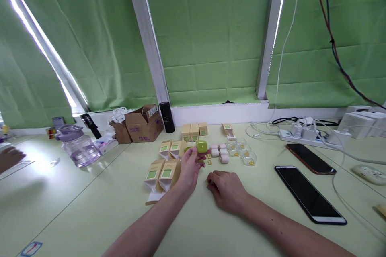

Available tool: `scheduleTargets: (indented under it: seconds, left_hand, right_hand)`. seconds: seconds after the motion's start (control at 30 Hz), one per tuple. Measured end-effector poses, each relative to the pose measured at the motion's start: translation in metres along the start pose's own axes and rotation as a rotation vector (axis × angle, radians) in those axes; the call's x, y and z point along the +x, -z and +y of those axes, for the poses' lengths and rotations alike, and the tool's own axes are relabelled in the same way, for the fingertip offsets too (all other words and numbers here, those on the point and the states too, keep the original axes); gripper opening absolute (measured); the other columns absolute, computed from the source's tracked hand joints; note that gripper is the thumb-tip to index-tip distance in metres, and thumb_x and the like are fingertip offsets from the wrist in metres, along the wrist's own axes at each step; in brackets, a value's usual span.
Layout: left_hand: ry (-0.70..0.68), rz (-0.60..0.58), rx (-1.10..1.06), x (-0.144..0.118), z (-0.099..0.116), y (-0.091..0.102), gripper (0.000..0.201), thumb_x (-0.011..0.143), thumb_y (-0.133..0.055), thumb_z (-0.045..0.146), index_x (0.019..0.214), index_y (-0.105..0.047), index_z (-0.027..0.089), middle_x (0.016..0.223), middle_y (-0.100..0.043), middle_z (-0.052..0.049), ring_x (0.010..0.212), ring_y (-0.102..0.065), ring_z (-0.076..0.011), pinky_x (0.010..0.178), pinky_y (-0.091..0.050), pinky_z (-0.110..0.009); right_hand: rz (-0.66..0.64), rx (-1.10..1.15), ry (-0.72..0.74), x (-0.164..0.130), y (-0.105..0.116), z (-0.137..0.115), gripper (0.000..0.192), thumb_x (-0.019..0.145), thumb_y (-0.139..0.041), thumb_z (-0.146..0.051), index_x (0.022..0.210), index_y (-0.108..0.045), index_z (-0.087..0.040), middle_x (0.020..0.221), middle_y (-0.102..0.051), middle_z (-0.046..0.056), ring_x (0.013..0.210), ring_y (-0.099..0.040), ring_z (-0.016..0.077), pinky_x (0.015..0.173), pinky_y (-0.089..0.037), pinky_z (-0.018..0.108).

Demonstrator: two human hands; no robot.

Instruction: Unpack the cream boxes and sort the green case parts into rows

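Note:
My left hand [189, 170] is closed on a small, glossy green case [202, 146] with rounded corners, held between thumb and fingers. My right hand [227, 190] rests on the table with its fingers curled in; whatever is inside them, if anything, is hidden. Just beyond the hands lie several pale pink rounded pieces [223, 158] and small yellowish pieces [209, 161]. Clear round plastic containers [249, 159] with yellow bits inside stand to their right. Open kraft boxes with green labels [170, 173] stand left of my left hand, and further small boxes [194, 131] are behind it.
Two phones [310, 194] and a power strip [307, 135] with cables are on the right. A purple-lidded jug [80, 146], a cardboard carton [144, 124] and a black cylinder [167, 117] stand at the left and back. Another person's hand [11, 158] shows at far left.

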State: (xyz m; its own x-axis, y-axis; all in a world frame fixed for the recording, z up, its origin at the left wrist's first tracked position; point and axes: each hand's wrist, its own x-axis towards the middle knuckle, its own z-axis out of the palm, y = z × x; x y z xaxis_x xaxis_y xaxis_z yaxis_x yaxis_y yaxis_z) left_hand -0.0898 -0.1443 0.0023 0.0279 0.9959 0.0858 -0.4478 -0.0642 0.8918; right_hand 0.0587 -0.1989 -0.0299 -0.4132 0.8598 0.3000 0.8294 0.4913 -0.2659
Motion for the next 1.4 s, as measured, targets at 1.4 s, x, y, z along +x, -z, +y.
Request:
scheduleTargets:
  seconds: [1.4]
  left_hand:
    - [-0.339, -0.284, 1.960, 0.000, 0.045, 0.013, 0.023, 0.087, -0.059, 0.023, 0.070, -0.075, 0.024, 0.078, -0.073, -0.007, 0.082, -0.065, -0.0231, 0.060, -0.033, -0.029]
  right_hand:
    - [-0.133, 0.026, 0.038, -0.001, 0.011, 0.007, 0.020, 0.096, -0.051, -0.024, 0.107, -0.068, -0.023, 0.101, -0.074, 0.004, 0.090, -0.068, 0.0200, 0.067, -0.033, 0.029]
